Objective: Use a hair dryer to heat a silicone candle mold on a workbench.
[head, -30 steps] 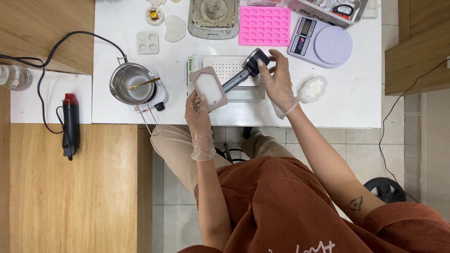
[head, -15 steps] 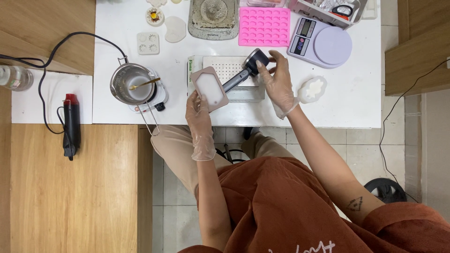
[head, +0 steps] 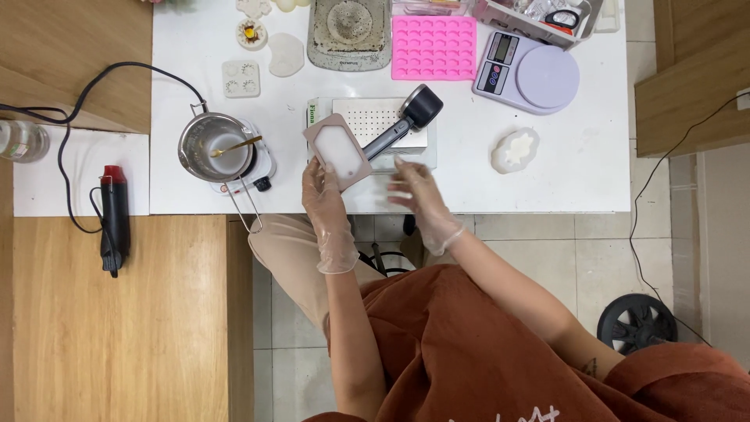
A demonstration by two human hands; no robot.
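Note:
My gloved left hand (head: 322,187) holds a small brownish rectangular mould (head: 337,151) filled with white material, tilted above the table's near edge. My gloved right hand (head: 416,196) hovers blurred over the table edge, fingers apart and holding nothing. A dark handheld tool with a round head (head: 405,122) lies on a white perforated box (head: 375,123) just beyond both hands.
A white table (head: 578,180) carries a metal pot with a spoon (head: 216,147) on a small burner, a pink silicone mould (head: 434,48), a lilac kitchen scale (head: 527,73), a white flower-shaped cast (head: 514,150) and small moulds. A black and red tool (head: 114,216) lies at the left.
My right hand has let go of the dark handheld tool and pulled back toward the table's near edge. The tool now rests on the white box. The left hand still holds the mould.

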